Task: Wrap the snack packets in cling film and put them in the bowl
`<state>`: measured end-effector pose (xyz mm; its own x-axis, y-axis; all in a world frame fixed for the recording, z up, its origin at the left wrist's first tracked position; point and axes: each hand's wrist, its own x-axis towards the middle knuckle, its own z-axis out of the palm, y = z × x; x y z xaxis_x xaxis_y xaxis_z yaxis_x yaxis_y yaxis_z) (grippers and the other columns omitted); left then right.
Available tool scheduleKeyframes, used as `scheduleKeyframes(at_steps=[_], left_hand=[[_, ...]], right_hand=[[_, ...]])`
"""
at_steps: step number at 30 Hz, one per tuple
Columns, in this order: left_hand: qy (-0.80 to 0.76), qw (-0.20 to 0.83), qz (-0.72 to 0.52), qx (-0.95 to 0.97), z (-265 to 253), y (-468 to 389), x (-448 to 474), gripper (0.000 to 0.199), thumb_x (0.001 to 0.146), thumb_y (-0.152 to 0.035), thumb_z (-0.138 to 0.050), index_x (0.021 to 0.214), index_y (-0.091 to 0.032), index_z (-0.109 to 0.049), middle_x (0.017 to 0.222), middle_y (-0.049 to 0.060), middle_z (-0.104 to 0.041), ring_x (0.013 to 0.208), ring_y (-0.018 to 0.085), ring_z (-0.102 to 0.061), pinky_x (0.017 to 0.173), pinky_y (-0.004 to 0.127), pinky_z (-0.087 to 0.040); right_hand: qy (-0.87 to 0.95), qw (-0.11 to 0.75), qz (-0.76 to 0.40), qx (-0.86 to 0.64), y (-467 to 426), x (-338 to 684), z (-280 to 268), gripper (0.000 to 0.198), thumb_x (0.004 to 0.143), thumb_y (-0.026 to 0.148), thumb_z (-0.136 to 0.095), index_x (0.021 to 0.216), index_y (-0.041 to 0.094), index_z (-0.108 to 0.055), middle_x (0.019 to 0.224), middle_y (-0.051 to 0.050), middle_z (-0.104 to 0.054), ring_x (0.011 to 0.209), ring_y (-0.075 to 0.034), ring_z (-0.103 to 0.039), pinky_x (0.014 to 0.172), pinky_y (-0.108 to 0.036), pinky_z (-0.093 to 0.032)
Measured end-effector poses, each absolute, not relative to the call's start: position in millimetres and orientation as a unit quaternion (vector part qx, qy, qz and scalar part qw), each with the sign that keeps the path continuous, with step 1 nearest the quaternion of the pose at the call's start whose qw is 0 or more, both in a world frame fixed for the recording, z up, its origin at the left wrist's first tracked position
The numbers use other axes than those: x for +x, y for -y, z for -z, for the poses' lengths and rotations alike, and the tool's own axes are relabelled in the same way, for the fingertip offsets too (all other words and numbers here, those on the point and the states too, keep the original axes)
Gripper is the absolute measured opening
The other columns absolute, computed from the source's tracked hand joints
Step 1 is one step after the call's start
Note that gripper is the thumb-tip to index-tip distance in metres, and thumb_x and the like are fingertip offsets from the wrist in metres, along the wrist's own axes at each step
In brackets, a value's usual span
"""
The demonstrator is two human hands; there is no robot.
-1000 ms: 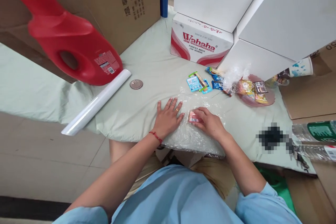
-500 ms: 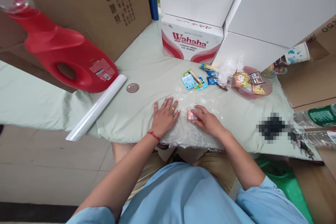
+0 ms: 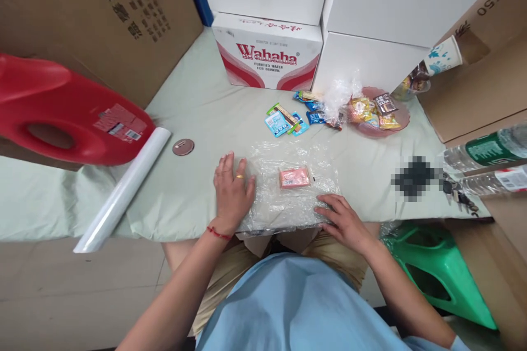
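Observation:
A small pink wrapped snack packet (image 3: 295,177) lies flat near the middle of a crinkled sheet of clear plastic film (image 3: 272,208) on the cloth-covered table. My left hand (image 3: 234,189) rests at the film's left edge, fingers extended, holding nothing. At the film's near right corner is my right hand (image 3: 343,220), its fingers apart and touching the sheet. Neither hand is on the packet.
Beyond the film lie several snack packets (image 3: 282,120) and a pink bowl (image 3: 397,123) with more snacks. A white roll (image 3: 123,189), red jug (image 3: 82,115) and round lid (image 3: 183,147) are leftward. Boxes (image 3: 267,55) close off the back; plastic bottles (image 3: 496,148) lie at right.
My right hand has let go of the pink packet and moved toward the near right corner of the film. My left hand has shifted to the film's left edge. The view has also shifted.

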<state>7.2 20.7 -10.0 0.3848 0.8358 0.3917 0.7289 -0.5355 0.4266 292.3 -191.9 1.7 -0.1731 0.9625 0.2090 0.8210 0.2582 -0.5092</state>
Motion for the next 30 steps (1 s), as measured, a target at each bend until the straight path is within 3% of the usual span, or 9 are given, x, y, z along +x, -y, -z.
scheduleKeyframes(at_steps=[2, 6, 8, 12, 16, 19, 23, 26, 30], left_hand=[[-0.446, 0.083, -0.306, 0.837, 7, -21, -2, 0.045, 0.096, -0.022, -0.056, 0.141, -0.024, -0.062, 0.168, 0.015, -0.044, 0.164, 0.033, -0.024, 0.13, 0.063, -0.022], [-0.324, 0.17, -0.23, 0.902, -4, -18, -26, 0.043, 0.091, -0.011, -0.047, 0.124, -0.027, -0.069, 0.136, 0.008, -0.072, 0.147, 0.026, -0.053, 0.13, 0.06, -0.026], [-0.254, 0.236, -0.161, 0.924, -9, -12, -38, 0.049, 0.09, -0.014, -0.046, 0.134, -0.026, -0.065, 0.137, 0.008, -0.073, 0.144, 0.025, -0.056, 0.13, 0.058, -0.027], [-0.223, 0.285, -0.087, 0.928, -12, 2, -55, 0.061, 0.09, -0.034, -0.061, 0.151, -0.025, -0.056, 0.158, 0.013, -0.057, 0.155, 0.033, -0.043, 0.131, 0.062, -0.023], [-0.29, 0.321, -0.122, 0.893, -12, 1, -53, 0.027, 0.099, -0.038, -0.055, 0.115, -0.028, -0.074, 0.136, 0.008, -0.075, 0.144, 0.029, -0.057, 0.128, 0.06, -0.03], [-0.375, 0.377, -0.173, 0.829, -18, -15, -39, 0.028, 0.102, -0.043, -0.049, 0.1, -0.026, -0.071, 0.116, 0.007, -0.08, 0.126, 0.026, -0.069, 0.121, 0.053, -0.043], [-0.435, 0.412, -0.214, 0.772, -33, -39, -18, 0.026, 0.097, -0.044, -0.05, 0.096, -0.023, -0.066, 0.112, 0.009, -0.078, 0.113, 0.026, -0.072, 0.108, 0.046, -0.054], [-0.332, 0.428, -0.21, 0.814, -43, -44, -12, 0.026, 0.084, -0.029, -0.053, 0.107, -0.023, -0.064, 0.126, 0.01, -0.074, 0.13, 0.027, -0.065, 0.119, 0.048, -0.047], [-0.217, 0.387, -0.113, 0.889, -40, -34, -18, 0.06, 0.075, -0.018, -0.055, 0.135, -0.024, -0.06, 0.149, 0.009, -0.064, 0.151, 0.027, -0.048, 0.133, 0.055, -0.024]], right_hand=[[0.761, 0.261, -0.145, -0.576, 187, 296, -2, 0.026, 0.101, 0.023, -0.065, 0.126, 0.026, -0.075, 0.138, -0.012, -0.068, 0.131, -0.03, -0.058, 0.108, -0.054, -0.056], [0.765, 0.286, -0.152, -0.557, 168, 304, -10, 0.025, 0.104, 0.018, -0.058, 0.117, 0.026, -0.077, 0.127, -0.011, -0.074, 0.124, -0.027, -0.061, 0.101, -0.048, -0.059], [0.762, 0.296, -0.161, -0.553, 159, 308, -18, 0.026, 0.105, 0.021, -0.056, 0.118, 0.027, -0.077, 0.125, -0.011, -0.074, 0.121, -0.027, -0.062, 0.1, -0.048, -0.059], [0.748, 0.298, -0.195, -0.561, 143, 317, -35, 0.031, 0.109, 0.03, -0.049, 0.117, 0.028, -0.078, 0.126, -0.011, -0.074, 0.117, -0.025, -0.066, 0.1, -0.046, -0.058], [0.714, 0.281, -0.241, -0.594, 122, 331, -47, 0.035, 0.108, 0.037, -0.046, 0.117, 0.027, -0.078, 0.123, -0.01, -0.076, 0.111, -0.024, -0.072, 0.098, -0.041, -0.058], [0.689, 0.26, -0.26, -0.624, 98, 342, -52, 0.033, 0.104, 0.039, -0.051, 0.112, 0.024, -0.079, 0.108, -0.009, -0.08, 0.098, -0.023, -0.074, 0.091, -0.035, -0.057], [0.652, 0.25, -0.294, -0.653, 66, 348, -58, 0.034, 0.098, 0.043, -0.056, 0.101, 0.02, -0.08, 0.089, -0.004, -0.079, 0.078, -0.019, -0.069, 0.075, -0.028, -0.05], [0.64, 0.241, -0.316, -0.657, 50, 347, -60, 0.036, 0.096, 0.045, -0.056, 0.097, 0.018, -0.079, 0.076, -0.001, -0.074, 0.069, -0.016, -0.062, 0.068, -0.025, -0.044], [0.626, 0.243, -0.335, -0.661, 42, 350, -54, 0.035, 0.092, 0.044, -0.057, 0.096, 0.017, -0.079, 0.075, 0.0, -0.072, 0.07, -0.015, -0.06, 0.068, -0.025, -0.043]])
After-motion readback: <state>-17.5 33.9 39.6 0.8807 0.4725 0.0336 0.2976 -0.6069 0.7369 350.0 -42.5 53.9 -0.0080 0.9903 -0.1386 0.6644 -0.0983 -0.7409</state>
